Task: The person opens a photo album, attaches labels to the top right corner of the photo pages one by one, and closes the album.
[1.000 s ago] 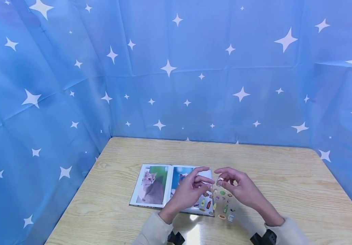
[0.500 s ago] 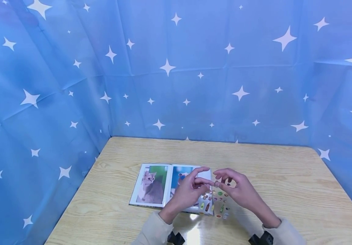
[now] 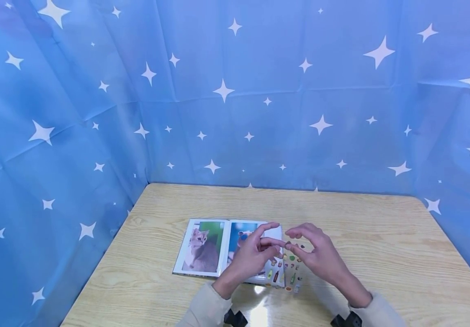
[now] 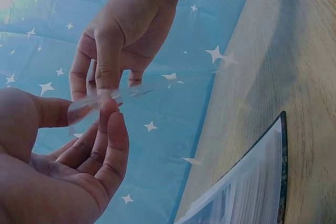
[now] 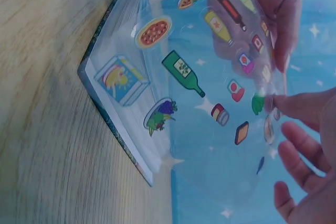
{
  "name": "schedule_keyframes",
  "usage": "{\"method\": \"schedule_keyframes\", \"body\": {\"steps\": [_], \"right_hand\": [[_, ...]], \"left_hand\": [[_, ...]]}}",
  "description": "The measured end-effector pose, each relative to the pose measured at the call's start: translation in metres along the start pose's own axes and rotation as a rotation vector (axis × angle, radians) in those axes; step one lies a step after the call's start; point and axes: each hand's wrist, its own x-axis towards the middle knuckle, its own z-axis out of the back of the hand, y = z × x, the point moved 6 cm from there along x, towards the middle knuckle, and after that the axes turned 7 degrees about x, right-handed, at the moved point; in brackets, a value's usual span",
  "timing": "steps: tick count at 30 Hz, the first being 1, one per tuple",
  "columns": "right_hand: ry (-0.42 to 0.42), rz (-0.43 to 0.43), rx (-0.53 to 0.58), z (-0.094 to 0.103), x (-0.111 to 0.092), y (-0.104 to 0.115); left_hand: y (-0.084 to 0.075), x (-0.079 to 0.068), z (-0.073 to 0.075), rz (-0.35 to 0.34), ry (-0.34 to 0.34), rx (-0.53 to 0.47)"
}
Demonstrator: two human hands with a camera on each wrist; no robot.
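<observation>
A clear sheet of small food and bottle stickers (image 3: 293, 277) hangs between both hands, over the album's right edge. My left hand (image 3: 255, 252) grips its left part between thumb and fingers, partly behind the see-through film in the right wrist view. My right hand (image 3: 320, 252) pinches the upper edge with the thumb, close to the left fingertips; its other fingers are loosely curled. In the right wrist view, the sheet shows a green bottle sticker (image 5: 182, 72) and a pizza sticker (image 5: 153, 32). Whether a single sticker is lifted there, I cannot tell.
An open photo album (image 3: 180, 259) lies on the wooden table (image 3: 365, 231), with a cat photo (image 3: 203, 247) on its left page. My left hand covers part of its right page. A blue curtain with white stars (image 3: 275, 122) stands behind the table.
The right hand has shifted slightly left, its thumb now against the sheet's edge near the left fingertips. The sheet's lower right part has swung left. The left hand stays nearly in place.
</observation>
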Motion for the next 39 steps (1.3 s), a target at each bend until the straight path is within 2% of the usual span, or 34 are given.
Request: {"method": "schedule_keyframes", "body": {"steps": [21, 39], "right_hand": [[-0.007, -0.006, -0.019, -0.0021, -0.004, -0.0016], [-0.002, -0.025, -0.035, -0.0005, -0.0061, -0.0027]], "left_hand": [[-0.001, 0.0018, 0.0003, -0.038, -0.009, -0.03], [-0.0013, 0.0019, 0.001, -0.013, -0.02, -0.006]]}}
